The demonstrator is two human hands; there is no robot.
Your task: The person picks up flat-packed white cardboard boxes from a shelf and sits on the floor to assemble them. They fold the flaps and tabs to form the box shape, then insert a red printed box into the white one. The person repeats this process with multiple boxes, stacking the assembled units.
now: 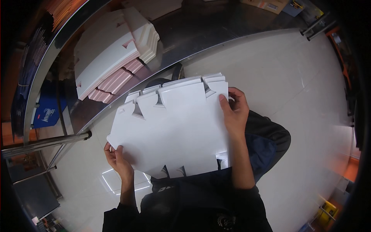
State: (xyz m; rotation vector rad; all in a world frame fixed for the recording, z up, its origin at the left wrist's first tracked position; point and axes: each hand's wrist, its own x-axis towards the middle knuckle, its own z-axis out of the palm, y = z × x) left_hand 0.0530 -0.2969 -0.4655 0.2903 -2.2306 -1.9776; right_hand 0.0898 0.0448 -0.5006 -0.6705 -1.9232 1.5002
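Across my lap lies a stack of white die-cut cardboard sheets (181, 127), with notches and flaps cut along the far and near edges. My left hand (119, 160) grips its left corner, thumb on top and fingers curled underneath. At the far right corner my right hand (235, 108) pinches the stack, thumb on the top face and fingers bent round the edge. The sheets' far edges fan slightly, showing several layers. The lower edge rests against my dark clothing.
On a dark metal shelf (181, 42) at the far left sits a pile of pinkish-white die-cut cardboard (108, 50). A blue box (48, 110) is under the shelf at left, near a metal rail (46, 144). A brown carton (270, 5) stands at the back right. Pale glossy floor (301, 89) surrounds me.
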